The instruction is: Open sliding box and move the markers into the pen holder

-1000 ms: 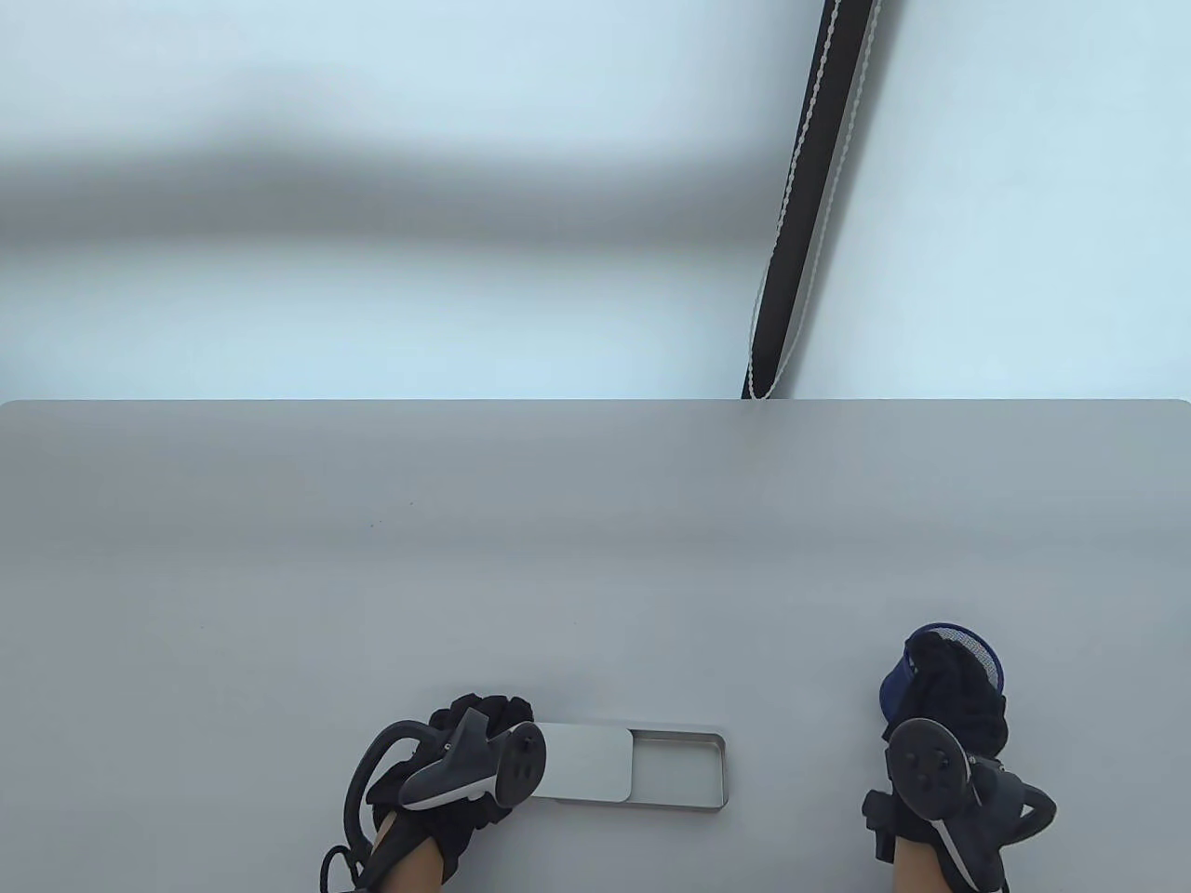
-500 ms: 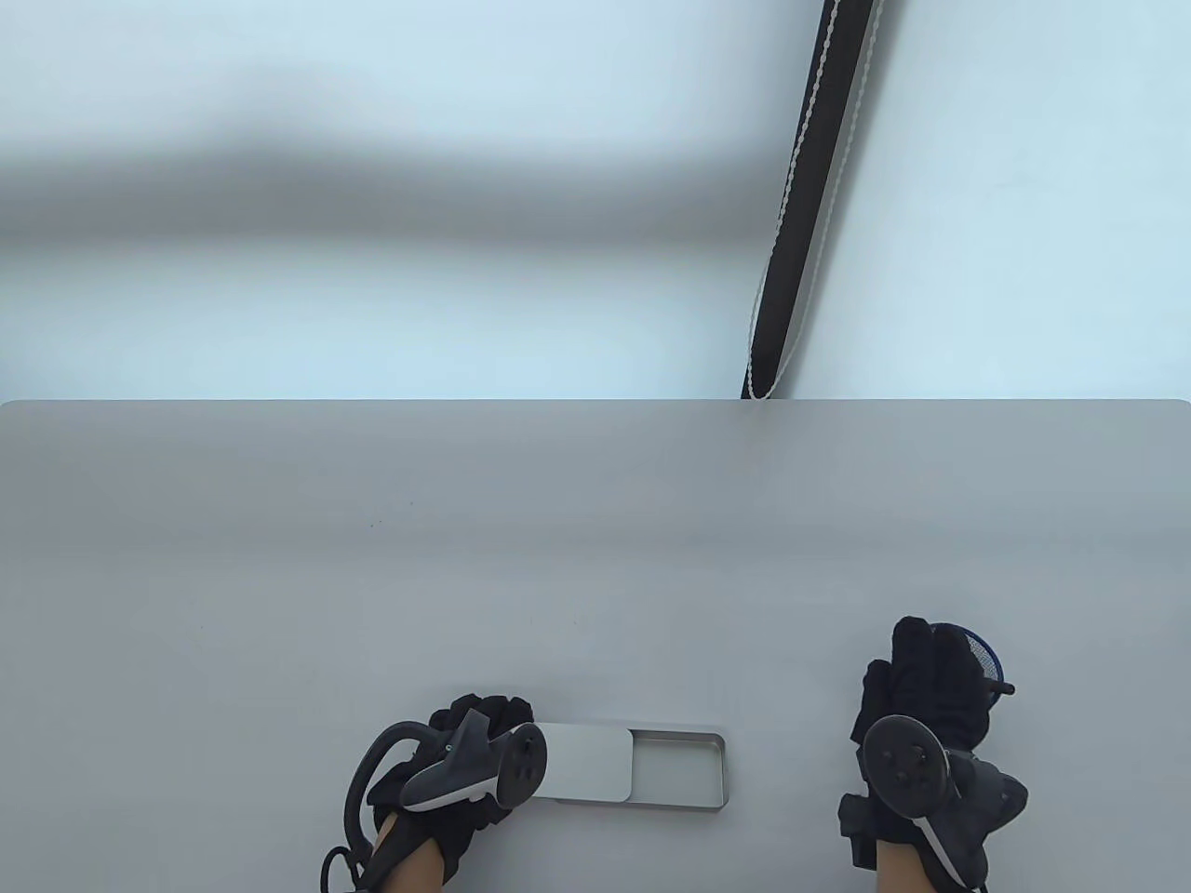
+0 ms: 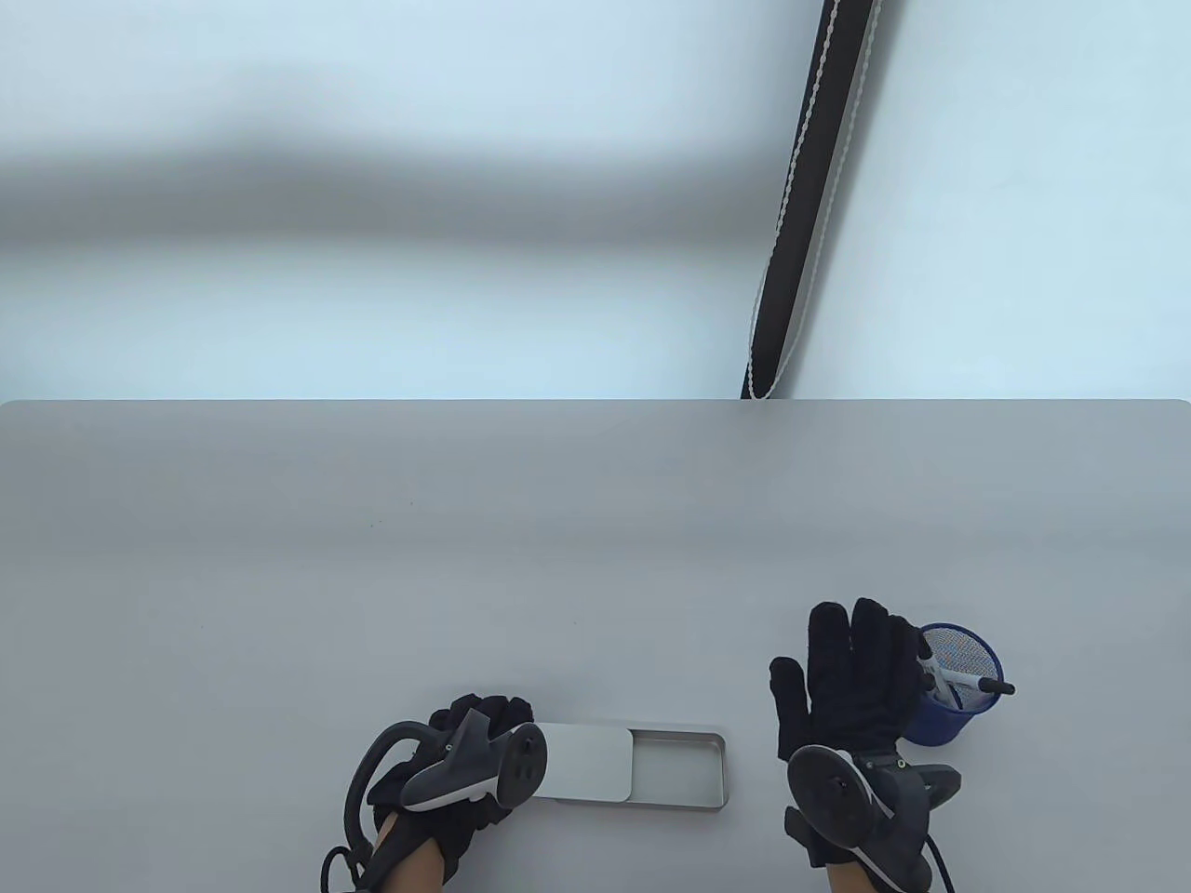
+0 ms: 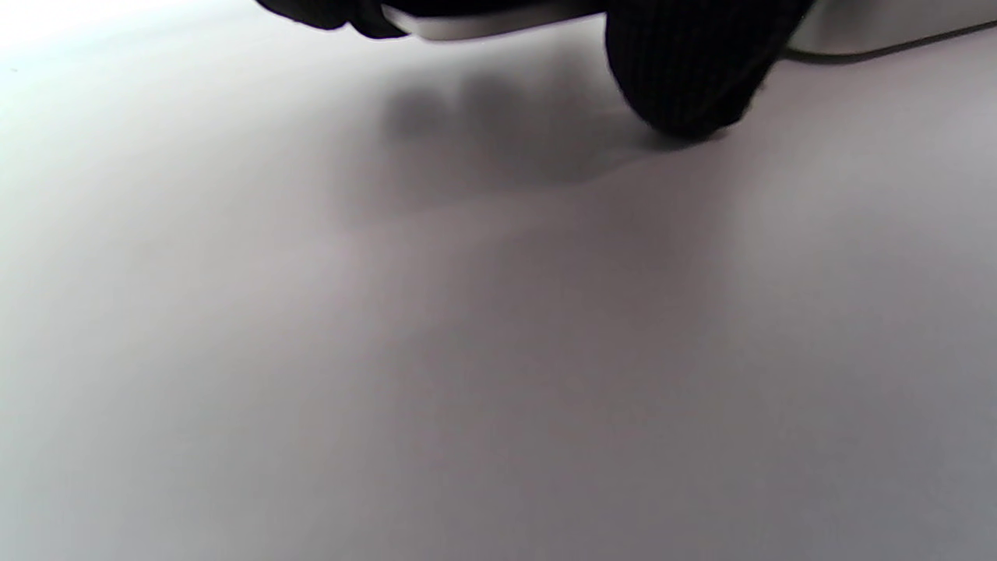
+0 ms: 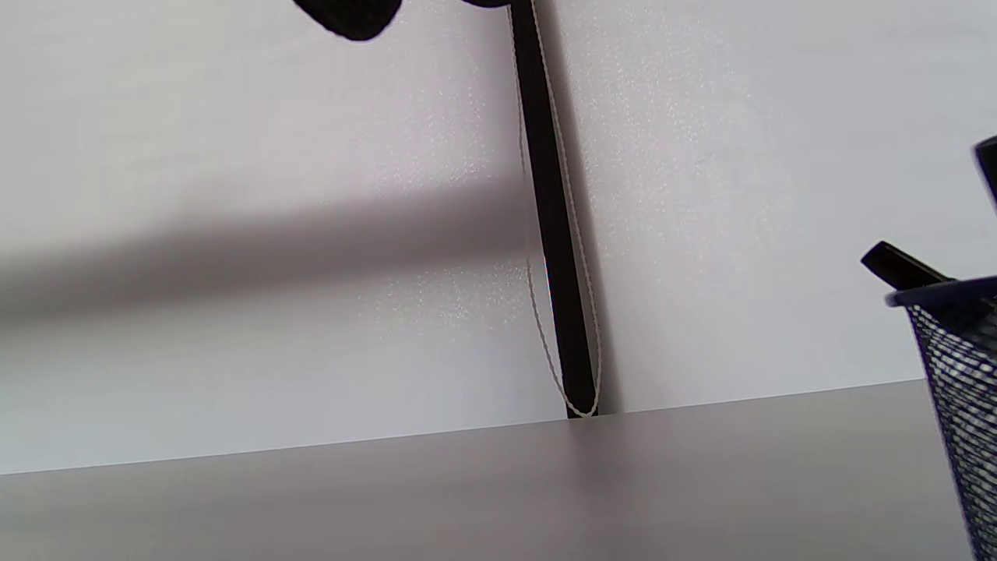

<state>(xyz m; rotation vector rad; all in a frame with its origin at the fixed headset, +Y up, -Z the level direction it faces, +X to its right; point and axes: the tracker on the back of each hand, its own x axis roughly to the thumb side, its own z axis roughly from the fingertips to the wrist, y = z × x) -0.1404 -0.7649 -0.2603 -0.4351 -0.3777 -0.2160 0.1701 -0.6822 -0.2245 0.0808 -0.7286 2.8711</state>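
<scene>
Nearest the bottom edge of the table view, the left hand (image 3: 465, 744) sat at the lower left of centre, its fingers curled over the left end of the sliding box (image 3: 633, 767); the tracker hid the grip there, but in the left wrist view a gloved fingertip (image 4: 685, 78) pressed down beside the box's pale edge (image 4: 483, 23) at the top of the frame. One box lay flat on the grey bench (image 3: 279, 605), its long axis running left to right across the frame. Its lid (image 3: 586, 763) was slid toward the left, covering roughly half, and the right half of the tray showed bare metal inside. No writing could be read on it.

At the lower right, the right hand (image 3: 847, 679) hovered with fingers spread straight and apart, holding nothing, just left of the pen holder (image 3: 968, 688). That single blue mesh cup stood upright near the frame's right side. At least two markers (image 3: 968, 684) stuck out of it, one white-barrelled with a black cap pointing right; any print on them was too small to read. The right wrist view showed the mesh wall (image 5: 958, 389) and a black cap (image 5: 896, 265) at its right edge.

Farther off, beyond the bench's back edge, one black strip (image 3: 800, 205) with a beaded cord ran diagonally down the wall.
</scene>
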